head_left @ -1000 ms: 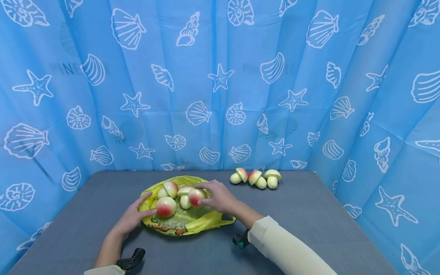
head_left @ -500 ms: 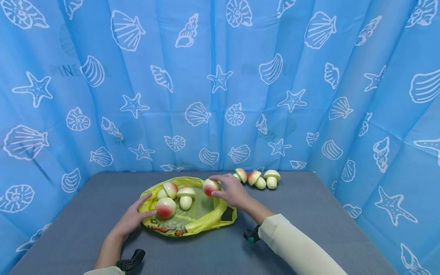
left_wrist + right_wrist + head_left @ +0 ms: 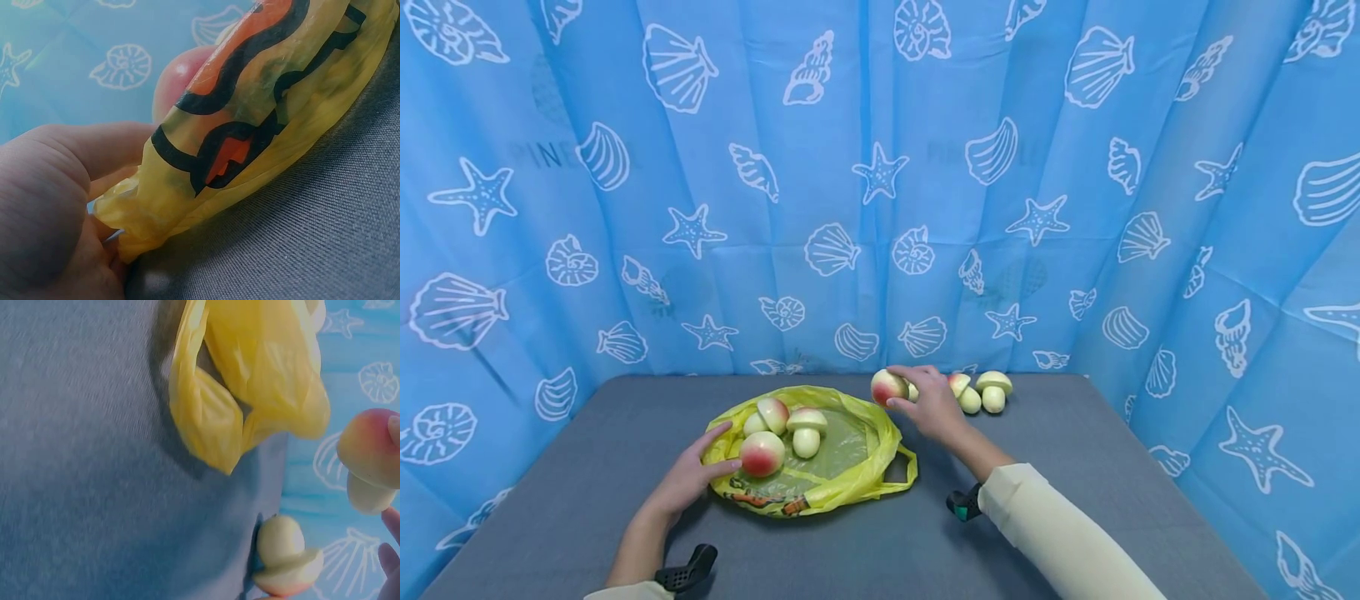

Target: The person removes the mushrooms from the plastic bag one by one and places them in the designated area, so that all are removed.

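Note:
A mushroom (image 3: pixel 886 387) with a red-and-cream cap is pinched between the thumb and fingers of my right hand (image 3: pixel 938 406), raised near the back of the table. In the right wrist view, this mushroom (image 3: pixel 367 450) shows its cap above a pale stem. My left hand (image 3: pixel 683 477) holds the left side of a yellow plastic bag (image 3: pixel 850 493), which lies spread with its mouth facing up. Plastic is bunched between thumb and fingers in the left wrist view. Inside sit three mushrooms: one cap-up in front (image 3: pixel 762 454), one upright (image 3: pixel 806 435), one tilted (image 3: pixel 772 414).
Toward the back edge of the grey table (image 3: pixel 820 558) lie an upright mushroom (image 3: pixel 994 390) and a tilted one (image 3: pixel 969 400). Another is mostly hidden behind my right hand. A blue shell-print curtain (image 3: pixel 880 208) hangs behind and at both sides.
My right hand has lifted the mushroom out of the bag and carried it rightward and back, beside the row of mushrooms. The left hand stays on the bag.

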Demonstrator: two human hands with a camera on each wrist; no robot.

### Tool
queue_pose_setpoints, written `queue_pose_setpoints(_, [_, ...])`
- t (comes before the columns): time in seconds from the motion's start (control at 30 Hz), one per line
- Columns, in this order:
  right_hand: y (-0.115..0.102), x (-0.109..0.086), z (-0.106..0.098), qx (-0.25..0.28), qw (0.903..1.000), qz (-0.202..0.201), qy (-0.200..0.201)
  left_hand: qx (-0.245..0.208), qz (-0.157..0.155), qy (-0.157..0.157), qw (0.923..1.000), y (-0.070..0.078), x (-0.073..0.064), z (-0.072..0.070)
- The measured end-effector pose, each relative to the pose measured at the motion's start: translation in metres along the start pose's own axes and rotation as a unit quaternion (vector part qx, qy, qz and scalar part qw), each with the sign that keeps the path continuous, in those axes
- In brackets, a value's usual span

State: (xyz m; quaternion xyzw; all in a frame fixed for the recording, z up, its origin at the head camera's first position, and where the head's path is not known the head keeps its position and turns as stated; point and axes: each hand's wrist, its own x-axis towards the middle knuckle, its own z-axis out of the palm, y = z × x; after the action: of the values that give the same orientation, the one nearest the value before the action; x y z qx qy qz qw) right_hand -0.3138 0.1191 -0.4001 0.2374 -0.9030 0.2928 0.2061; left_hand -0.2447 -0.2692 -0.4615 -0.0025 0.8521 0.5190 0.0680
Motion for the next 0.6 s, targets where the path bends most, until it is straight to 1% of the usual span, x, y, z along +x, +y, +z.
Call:
queue_pose_setpoints(0.3, [0.019,0.001,-0.003,-0.028,0.998,0.028,0.05,-0.006,0.0,-0.003,1.0,0.001,-0.001,0.0])
queue_pose_setpoints(0.6, [0.037,-0.002,-0.012,-0.054,0.9936,0.036,0.093,-0.003,-0.001,-0.003,1.0,0.001,0.0,0.0])
